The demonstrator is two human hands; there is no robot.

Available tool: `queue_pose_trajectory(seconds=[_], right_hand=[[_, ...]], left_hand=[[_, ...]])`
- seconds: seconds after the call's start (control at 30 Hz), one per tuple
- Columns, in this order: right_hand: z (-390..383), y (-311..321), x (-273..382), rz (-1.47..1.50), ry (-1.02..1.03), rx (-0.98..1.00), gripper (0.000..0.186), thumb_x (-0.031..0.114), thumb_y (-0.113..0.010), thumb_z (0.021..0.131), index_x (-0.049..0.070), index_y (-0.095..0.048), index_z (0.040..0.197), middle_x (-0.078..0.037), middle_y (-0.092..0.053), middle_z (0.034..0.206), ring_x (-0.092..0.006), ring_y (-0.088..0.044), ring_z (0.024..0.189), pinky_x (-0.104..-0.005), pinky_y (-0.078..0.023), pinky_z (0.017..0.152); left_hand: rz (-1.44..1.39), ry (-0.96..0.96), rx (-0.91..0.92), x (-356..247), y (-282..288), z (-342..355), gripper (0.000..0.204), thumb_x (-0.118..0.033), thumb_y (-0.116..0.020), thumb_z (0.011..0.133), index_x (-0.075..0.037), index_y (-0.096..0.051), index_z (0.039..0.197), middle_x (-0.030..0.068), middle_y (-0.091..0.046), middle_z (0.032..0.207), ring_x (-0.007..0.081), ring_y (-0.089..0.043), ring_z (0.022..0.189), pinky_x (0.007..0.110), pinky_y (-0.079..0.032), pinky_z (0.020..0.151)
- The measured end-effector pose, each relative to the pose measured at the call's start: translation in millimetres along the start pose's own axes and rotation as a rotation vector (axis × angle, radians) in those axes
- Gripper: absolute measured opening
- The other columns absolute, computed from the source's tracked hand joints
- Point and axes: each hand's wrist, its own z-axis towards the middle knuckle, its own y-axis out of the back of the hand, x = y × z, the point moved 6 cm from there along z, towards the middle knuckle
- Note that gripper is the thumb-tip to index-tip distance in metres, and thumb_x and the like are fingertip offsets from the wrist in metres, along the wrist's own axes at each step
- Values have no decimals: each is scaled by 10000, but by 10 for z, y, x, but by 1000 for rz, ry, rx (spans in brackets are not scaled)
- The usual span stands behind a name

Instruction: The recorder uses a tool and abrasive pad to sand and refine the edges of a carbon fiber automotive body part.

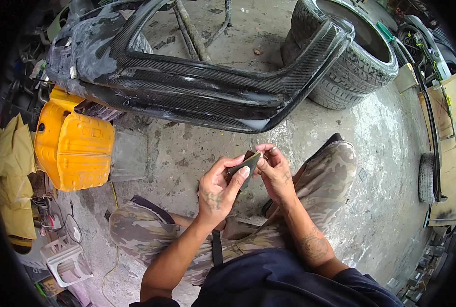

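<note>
Between my hands is a small folded piece of dark sandpaper (250, 165), with a yellowish edge along its upper side. My left hand (218, 188) grips its left end, the thumb flat across the dark face. At the upper right corner my right hand (276, 173) pinches the sheet between thumb and fingers. Just beyond them lies a glossy black carbon-fibre car body part (202, 93), its weave showing and whitish dust on its left side. Neither hand touches that part.
Two stacked tyres (343, 82) hold up the part's right end. A yellow plastic container (82, 148) stands at the left, above a white plastic stool (67, 261). My camouflage-clad knees (327, 179) frame the concrete floor (187, 153). Wooden boards (450, 153) lean at the right.
</note>
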Motion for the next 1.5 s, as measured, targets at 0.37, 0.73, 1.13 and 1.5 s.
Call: queue_pose_trajectory(seconds=[0.37, 0.73, 1.13, 1.5], right_hand=[[-47, 6, -134, 278, -271, 49, 198, 84, -725, 977, -17, -694, 1144, -100, -757, 1029, -171, -739, 935, -347, -618, 889], [9, 16, -21, -9, -86, -16, 168, 42, -745, 947, -15, -713, 1102, -57, -752, 982, -136, -717, 892, -319, -597, 830], [154, 279, 683, -78, 159, -367, 478, 268, -694, 1019, 3, -574, 1399, -91, -645, 1286, -172, -628, 1142, -337, -542, 956], [1333, 488, 1142, -159, 226, -244, 628, 736, -562, 951, 116, -650, 995, 62, -552, 803, -90, -525, 778, -299, -390, 745]], left_hand=[[600, -225, -88, -21, 50, 27, 243, -10, -675, 997, 56, -661, 1230, 55, -523, 1126, 113, -606, 1018, 234, -513, 788], [125, 42, 38, 111, 14, 95, 262, -126, -693, 1015, 48, -614, 1194, 19, -583, 1040, 82, -588, 887, 237, -488, 749], [429, -272, -87, -147, 259, 178, 102, -35, -655, 1015, 43, -598, 1045, 21, -523, 979, 61, -512, 798, 217, -426, 677], [896, -747, -55, -1007, -126, 253, 216, -23, -700, 966, 34, -708, 1174, 94, -599, 1083, 168, -599, 853, 254, -481, 690]])
